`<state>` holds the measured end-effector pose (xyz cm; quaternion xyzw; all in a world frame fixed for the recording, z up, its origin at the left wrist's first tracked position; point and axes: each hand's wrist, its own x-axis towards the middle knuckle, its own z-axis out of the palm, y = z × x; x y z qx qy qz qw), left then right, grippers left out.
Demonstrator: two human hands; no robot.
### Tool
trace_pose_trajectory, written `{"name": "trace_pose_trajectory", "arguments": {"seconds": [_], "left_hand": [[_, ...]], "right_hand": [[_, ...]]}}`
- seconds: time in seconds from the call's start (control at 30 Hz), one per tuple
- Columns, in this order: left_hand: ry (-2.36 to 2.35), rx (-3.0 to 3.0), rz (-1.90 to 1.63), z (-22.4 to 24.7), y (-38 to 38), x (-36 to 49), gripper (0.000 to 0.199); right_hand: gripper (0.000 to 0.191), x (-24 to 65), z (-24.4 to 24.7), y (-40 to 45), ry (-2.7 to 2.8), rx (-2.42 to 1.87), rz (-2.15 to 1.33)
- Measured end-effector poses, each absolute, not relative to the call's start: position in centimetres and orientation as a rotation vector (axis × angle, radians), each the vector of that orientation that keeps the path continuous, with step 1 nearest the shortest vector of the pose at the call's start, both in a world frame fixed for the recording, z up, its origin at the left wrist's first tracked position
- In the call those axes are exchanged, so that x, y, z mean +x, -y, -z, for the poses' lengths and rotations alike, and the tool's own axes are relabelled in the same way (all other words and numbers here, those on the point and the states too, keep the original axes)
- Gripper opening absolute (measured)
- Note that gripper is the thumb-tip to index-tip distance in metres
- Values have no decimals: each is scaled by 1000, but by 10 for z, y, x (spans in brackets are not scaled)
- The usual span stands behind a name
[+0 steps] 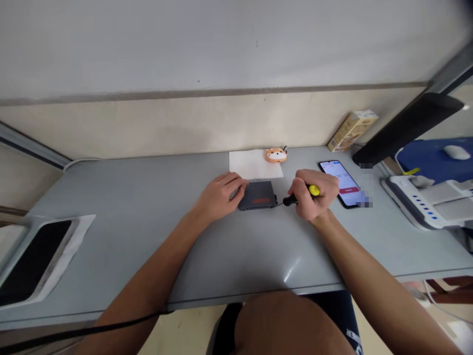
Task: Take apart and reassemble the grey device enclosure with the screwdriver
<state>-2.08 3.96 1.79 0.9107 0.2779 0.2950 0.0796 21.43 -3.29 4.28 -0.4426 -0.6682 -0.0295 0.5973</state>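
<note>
A flat dark grey box (256,193) with a reddish label and a row of small holes along its front lies on the desk; it looks like a small network device. My left hand (221,195) grips its left side, with the thumb near the front corner and the fingers toward the back corner. In my closed right hand (316,192) is a screwdriver (290,200) with a black and yellow handle. Its thin shaft points left, and the tip meets the box's right side near the front corner. Any screw there is too small to make out.
Behind the box lie a white paper (251,165) and an orange animal-faced case (276,155). A lit phone (342,182) sits right of my right hand. Farther right are a carton (353,130), a black cylinder (406,128) and a white power strip (414,202). A dark tablet-like device (35,259) lies far left.
</note>
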Motion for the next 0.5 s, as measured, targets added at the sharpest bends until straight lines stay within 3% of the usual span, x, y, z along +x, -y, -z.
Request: {"name": "trace_pose_trajectory", "arguments": {"seconds": [0.5], "left_hand": [[-821,2746,-873,-20,-39,-20,24]], "right_hand": [[45,215,-38,32,1518,-1045,64]]}}
